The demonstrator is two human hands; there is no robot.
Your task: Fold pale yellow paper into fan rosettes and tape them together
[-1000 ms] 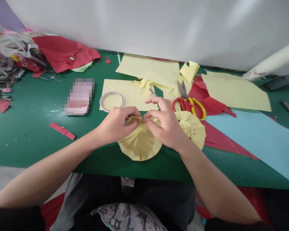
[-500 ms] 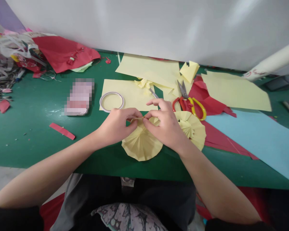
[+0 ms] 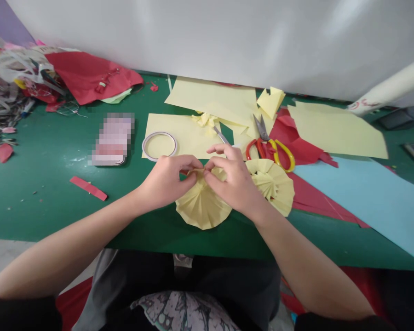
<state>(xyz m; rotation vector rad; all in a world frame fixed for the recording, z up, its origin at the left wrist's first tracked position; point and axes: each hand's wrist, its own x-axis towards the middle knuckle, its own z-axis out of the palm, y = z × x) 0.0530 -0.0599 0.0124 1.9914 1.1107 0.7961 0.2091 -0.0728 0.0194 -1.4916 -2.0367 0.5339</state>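
A pleated yellow paper rosette (image 3: 203, 209) lies near the table's front edge, its folds fanning out from the middle. My left hand (image 3: 167, 180) pinches its far rim between thumb and fingers. Right beside those fingertips, my right hand (image 3: 232, 184) pinches the same rim, its index finger raised. The exact spot between the fingertips is partly hidden. A second yellow paper rosette (image 3: 283, 188) with a cut pattern rests to the right, partly behind my right hand. Scissors (image 3: 262, 138) with red and yellow handles lie beyond it, blades slightly apart.
A roll of tape (image 3: 159, 146) lies on a yellow sheet (image 3: 189, 133). To the left are a blurred phone (image 3: 113, 138) and a red paper strip (image 3: 89, 188). Blue paper (image 3: 369, 193) and red paper (image 3: 320, 197) spread on the right. Scraps (image 3: 7, 92) heap at far left.
Both hands stay at the rosette's far rim with almost no movement. The rosette's rim has shifted very slightly between the fingers.
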